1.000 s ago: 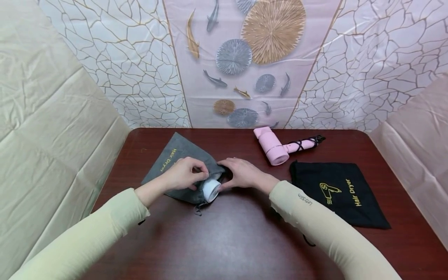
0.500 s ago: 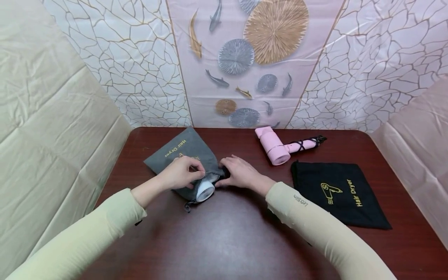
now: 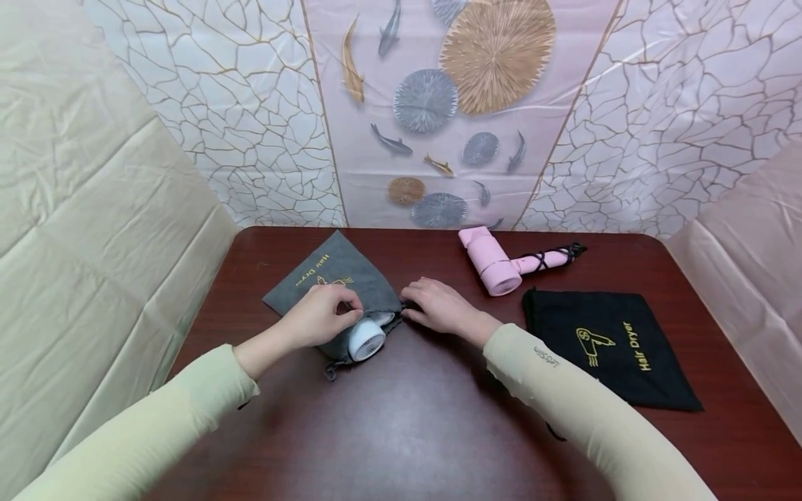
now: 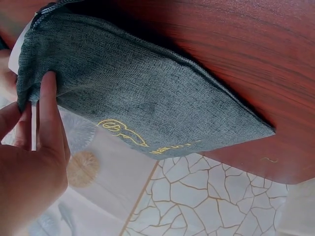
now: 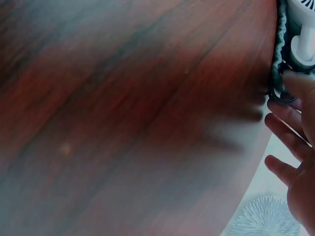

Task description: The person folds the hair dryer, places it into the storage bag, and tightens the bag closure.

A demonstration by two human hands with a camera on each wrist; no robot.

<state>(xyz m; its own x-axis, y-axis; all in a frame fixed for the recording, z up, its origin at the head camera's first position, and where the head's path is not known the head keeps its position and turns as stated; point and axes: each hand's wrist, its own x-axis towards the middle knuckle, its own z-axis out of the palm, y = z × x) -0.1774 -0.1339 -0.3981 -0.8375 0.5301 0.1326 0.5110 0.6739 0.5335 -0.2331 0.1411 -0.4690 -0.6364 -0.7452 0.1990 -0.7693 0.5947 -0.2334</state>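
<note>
A grey drawstring bag [image 3: 365,284] with yellow "Hair Dryer" lettering lies at the table's centre left, its mouth facing me. From that mouth pokes the round vented end of a white hair dryer [image 3: 366,339]; the rest is mostly hidden in the cloth. My left hand [image 3: 321,312] pinches the upper edge of the mouth between thumb and fingers, which the left wrist view shows at the gathered rim. At the mouth's right corner, my right hand [image 3: 440,306] pinches the cloth edge with thumb and index finger. The right wrist view shows its other fingers [image 5: 283,135] spread.
A pink hair dryer [image 3: 491,261] with its black cord wrapped round the handle lies at the back right. A black "Hair Dryer" bag [image 3: 610,348] lies flat at the right, partly behind my right sleeve [image 3: 564,390]. Fabric walls surround the dark red table [image 3: 401,424].
The bag has turned and the hair dryer's end has shifted left with it. My right hand has gone from beside the hair dryer to the bag mouth's right corner. The left keeps its hold.
</note>
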